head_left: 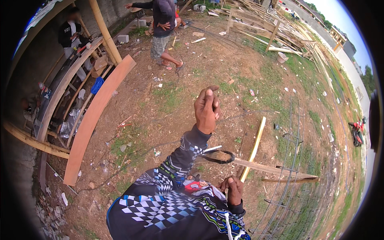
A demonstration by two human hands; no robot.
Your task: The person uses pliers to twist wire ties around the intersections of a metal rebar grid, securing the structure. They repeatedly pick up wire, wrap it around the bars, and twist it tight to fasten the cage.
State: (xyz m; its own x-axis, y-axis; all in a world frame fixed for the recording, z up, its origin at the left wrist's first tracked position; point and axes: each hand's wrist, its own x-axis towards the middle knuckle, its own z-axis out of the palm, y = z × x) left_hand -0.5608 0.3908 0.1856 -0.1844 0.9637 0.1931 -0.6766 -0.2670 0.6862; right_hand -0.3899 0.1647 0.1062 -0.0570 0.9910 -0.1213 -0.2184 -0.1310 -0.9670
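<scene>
My left hand (pixel 206 115) is stretched out ahead of me, its thumb pressed against curled fingers. A dark brown tip shows above the thumb; whether it is a finger or a small held thing is unclear. My right hand (pixel 233 191) is close to my body, its fingers curled with the thumb on top. Anything inside it is hidden. Between the two hands, lower down, is a black loop (pixel 225 158) beside one end of a long wooden piece (pixel 276 168). A pale yellow wooden strip (pixel 253 148) lies on the ground near it.
A reddish plank (pixel 100 116) leans along a bamboo-framed shelter (pixel 105 32) at left, where a person (pixel 71 34) stands. Another person (pixel 165 28) stands ahead. A timber pile (pixel 264 26) and a bucket (pixel 282 57) are farther right. Steel rebar (pixel 289 152) stretches along my right.
</scene>
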